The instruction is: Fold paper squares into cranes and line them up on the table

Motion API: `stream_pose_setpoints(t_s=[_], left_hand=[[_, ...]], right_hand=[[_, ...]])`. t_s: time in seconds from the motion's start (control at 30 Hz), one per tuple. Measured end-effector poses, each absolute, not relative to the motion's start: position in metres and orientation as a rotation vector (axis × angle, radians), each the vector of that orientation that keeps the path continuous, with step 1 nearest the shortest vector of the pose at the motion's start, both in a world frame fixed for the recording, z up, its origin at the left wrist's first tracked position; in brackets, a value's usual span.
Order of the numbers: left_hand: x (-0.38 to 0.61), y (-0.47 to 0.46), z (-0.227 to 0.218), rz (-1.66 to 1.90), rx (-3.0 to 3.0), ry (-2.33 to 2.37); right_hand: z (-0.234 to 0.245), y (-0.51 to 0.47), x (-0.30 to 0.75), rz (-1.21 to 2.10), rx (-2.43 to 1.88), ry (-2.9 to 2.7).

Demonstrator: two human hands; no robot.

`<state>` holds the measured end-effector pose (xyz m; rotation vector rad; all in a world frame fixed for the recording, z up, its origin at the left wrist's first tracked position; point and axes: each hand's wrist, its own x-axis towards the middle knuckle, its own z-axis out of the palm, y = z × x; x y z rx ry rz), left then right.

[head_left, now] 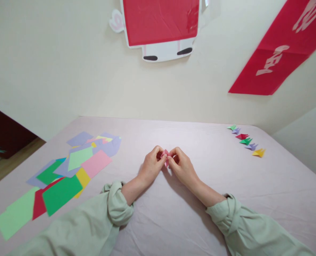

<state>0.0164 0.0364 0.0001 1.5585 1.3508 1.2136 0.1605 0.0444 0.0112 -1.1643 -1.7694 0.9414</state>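
Observation:
A small folded piece of pink paper (166,163) is pinched between both hands above the middle of the table. My left hand (152,163) closes thumb and fingers on its left side. From the right, my right hand (183,165) grips the other side in the same way. Fingertips cover much of the paper, so its exact folded shape is hard to make out. Off to the right, several small folded paper figures (245,141) in green, purple, red and yellow stand in a slanting row.
Loose sheets of coloured paper (62,193) lie overlapping on the left of the cloth-covered table (158,227). Behind the table rises a pale wall (67,71) with a red-and-white cutout (162,21) and a red banner (275,60).

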Motion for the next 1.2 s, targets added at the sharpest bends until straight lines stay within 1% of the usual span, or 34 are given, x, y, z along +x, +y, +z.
stream_pose_setpoints(t_s=[0.17,0.4,0.5,0.67,0.77,1.2], left_hand=[[0.017,0.035,0.004,1.197,1.609,1.361],[0.017,0.036,0.004,1.153,1.728,1.417],[0.016,0.037,0.003,1.151,1.713,1.45],[0.015,0.038,0.001,1.164,1.697,1.459],[0.016,0.038,0.002,1.17,1.688,1.448],[0.018,0.036,0.004,1.158,1.6,1.403]], right_hand=[[0.009,0.045,0.162,0.929,-1.188,-1.783],[0.008,0.045,0.163,0.77,-1.238,-1.902],[0.009,0.047,0.163,0.852,-1.178,-1.862],[0.006,0.053,0.166,1.126,-1.105,-1.71],[0.005,0.056,0.167,1.226,-1.085,-1.652],[0.001,0.058,0.167,1.225,-1.034,-1.656]])
